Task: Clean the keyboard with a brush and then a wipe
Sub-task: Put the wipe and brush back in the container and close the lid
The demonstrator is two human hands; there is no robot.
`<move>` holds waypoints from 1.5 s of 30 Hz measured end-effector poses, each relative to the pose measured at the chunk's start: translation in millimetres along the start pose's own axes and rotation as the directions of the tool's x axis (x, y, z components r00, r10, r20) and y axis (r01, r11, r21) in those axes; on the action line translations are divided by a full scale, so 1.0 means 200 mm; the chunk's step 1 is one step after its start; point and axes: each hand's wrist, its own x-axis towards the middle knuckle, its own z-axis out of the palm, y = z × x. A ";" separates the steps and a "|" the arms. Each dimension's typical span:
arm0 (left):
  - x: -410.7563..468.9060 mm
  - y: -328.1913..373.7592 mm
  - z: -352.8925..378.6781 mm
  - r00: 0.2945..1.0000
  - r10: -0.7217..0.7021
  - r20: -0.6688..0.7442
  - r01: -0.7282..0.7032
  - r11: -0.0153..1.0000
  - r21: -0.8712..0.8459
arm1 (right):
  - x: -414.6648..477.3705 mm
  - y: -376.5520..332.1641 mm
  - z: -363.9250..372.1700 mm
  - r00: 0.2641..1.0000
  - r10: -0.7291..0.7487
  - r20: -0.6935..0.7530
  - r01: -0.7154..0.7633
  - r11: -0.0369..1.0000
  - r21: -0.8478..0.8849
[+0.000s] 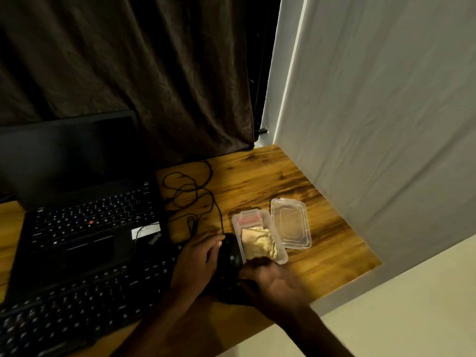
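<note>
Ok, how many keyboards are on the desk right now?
2: the laptop's built-in keyboard at back left, and a separate black keyboard in front of it, its right end partly hidden by the left hand.

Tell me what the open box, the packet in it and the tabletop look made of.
Box: clear rigid plastic, glossy; the contents show through its walls. Packet: probably metallic foil, gold, crinkled, glinting. Tabletop: wood or wood-look laminate; brown grain and knots, slight sheen.
</note>
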 end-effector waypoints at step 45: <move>-0.10 0.12 0.15 0.947 0.049 0.318 -0.116 0.974 0.193 | 0.26 0.12 -0.03 0.923 0.287 -0.258 -0.294 0.956 0.010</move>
